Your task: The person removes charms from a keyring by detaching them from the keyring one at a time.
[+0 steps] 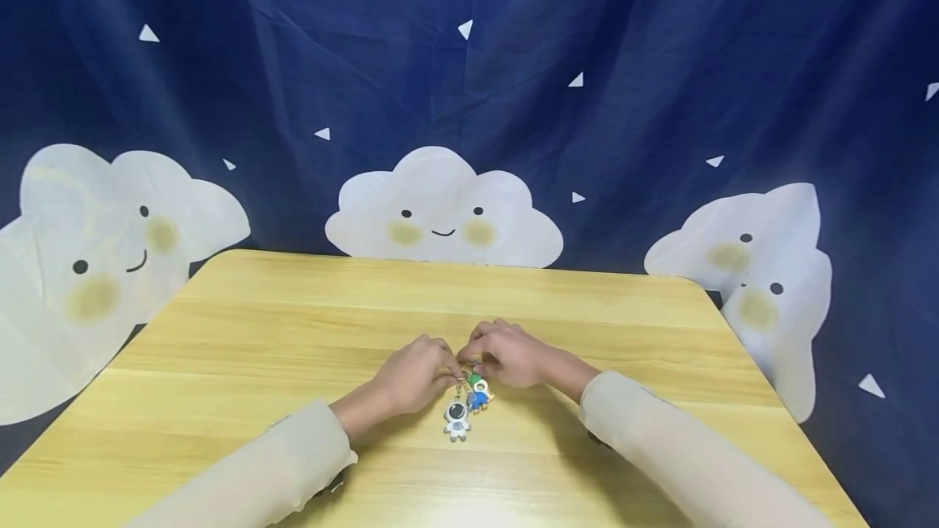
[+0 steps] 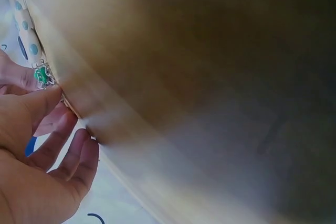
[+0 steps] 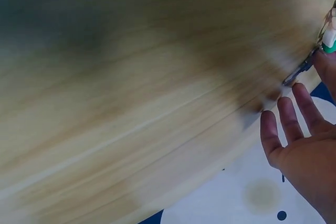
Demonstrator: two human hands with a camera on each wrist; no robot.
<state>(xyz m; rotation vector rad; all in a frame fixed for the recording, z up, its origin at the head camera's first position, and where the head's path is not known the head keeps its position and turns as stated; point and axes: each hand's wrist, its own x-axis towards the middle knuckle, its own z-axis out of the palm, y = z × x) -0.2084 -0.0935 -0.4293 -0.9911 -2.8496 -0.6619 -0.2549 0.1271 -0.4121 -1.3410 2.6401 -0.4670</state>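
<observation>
A keychain with small charms lies between the two hands at the middle of the table. Its white astronaut charm (image 1: 457,420) lies nearest the viewer, with a blue-and-white figure charm (image 1: 480,399) and a green piece (image 1: 474,380) just beyond it. My left hand (image 1: 416,376) pinches the thin chain above the astronaut. My right hand (image 1: 508,354) pinches the metal top end beside it; fingers hide part of the metal. In the right wrist view, a dark metal clasp (image 3: 302,68) shows by the thumb, while the other fingers spread over the wood.
The light wooden table (image 1: 293,332) has rounded far corners. Behind it hangs a dark blue curtain (image 1: 411,63) with white triangles and smiling clouds (image 1: 443,194). Pale sleeves (image 1: 249,463) cover both forearms.
</observation>
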